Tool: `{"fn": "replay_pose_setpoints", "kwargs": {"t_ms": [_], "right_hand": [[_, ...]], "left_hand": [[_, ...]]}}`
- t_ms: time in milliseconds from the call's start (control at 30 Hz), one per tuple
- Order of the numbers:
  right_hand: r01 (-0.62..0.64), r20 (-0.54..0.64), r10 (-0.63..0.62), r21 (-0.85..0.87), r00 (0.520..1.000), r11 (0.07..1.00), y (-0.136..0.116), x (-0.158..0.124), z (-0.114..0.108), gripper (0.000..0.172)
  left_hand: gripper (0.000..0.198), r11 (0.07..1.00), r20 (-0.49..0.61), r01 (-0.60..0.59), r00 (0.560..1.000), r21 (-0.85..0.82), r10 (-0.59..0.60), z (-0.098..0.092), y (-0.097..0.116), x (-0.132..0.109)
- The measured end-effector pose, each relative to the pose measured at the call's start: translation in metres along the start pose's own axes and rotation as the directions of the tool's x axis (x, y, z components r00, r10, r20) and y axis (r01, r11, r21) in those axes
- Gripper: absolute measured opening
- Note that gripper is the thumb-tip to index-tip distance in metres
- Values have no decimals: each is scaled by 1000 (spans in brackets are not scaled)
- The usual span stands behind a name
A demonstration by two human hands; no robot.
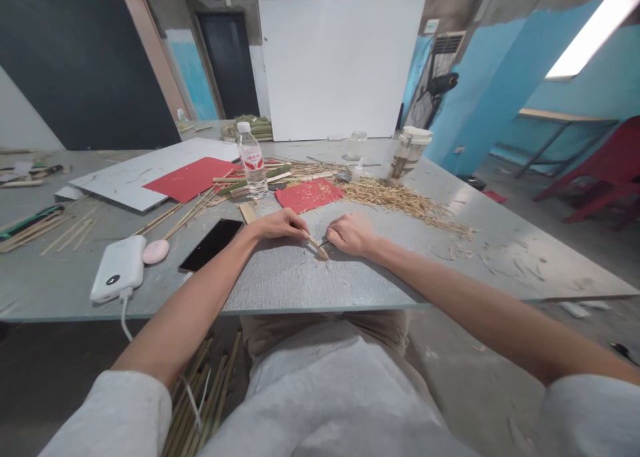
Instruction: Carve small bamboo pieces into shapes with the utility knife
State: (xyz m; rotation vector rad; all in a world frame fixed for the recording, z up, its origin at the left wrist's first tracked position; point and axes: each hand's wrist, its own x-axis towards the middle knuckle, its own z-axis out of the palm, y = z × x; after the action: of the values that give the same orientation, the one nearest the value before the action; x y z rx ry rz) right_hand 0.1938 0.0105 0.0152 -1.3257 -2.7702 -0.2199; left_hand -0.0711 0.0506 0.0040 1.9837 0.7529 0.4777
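On the near part of the table, my left hand (281,224) pinches a short, pale bamboo-like strip (317,247) that slants down toward the tabletop. Facing it, my right hand (352,234) is closed with its knuckles up. A thin dark tool (325,244) sticks out from under the right fingers and reaches the strip's lower end; its handle is hidden in the fist. Small pale shavings lie around the strip's tip. Just beyond both hands, a red sheet (309,195) carries loose bits of straw.
A pile of straw (400,199) spreads beyond my right hand. A water bottle (253,162) stands beyond my left hand. Left of that arm lie a phone (212,245), a white power bank (119,268) with a cable, and a pink round case (156,251). The table's glassy edge (330,308) runs before me.
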Motion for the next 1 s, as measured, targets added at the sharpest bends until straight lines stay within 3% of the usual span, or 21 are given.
{"fn": "replay_pose_setpoints", "kwargs": {"t_ms": [633,1000], "right_hand": [[51,-64,-51,-4,997,999,-2,-5,4,47],[47,-152,-34,82,988,995,3,-7,7,43]], "left_hand": [[30,998,-12,6,1000,-57,-7,5,-7,1],[31,1000,-85,13,996,-15,-14,0,-1,-4]]}}
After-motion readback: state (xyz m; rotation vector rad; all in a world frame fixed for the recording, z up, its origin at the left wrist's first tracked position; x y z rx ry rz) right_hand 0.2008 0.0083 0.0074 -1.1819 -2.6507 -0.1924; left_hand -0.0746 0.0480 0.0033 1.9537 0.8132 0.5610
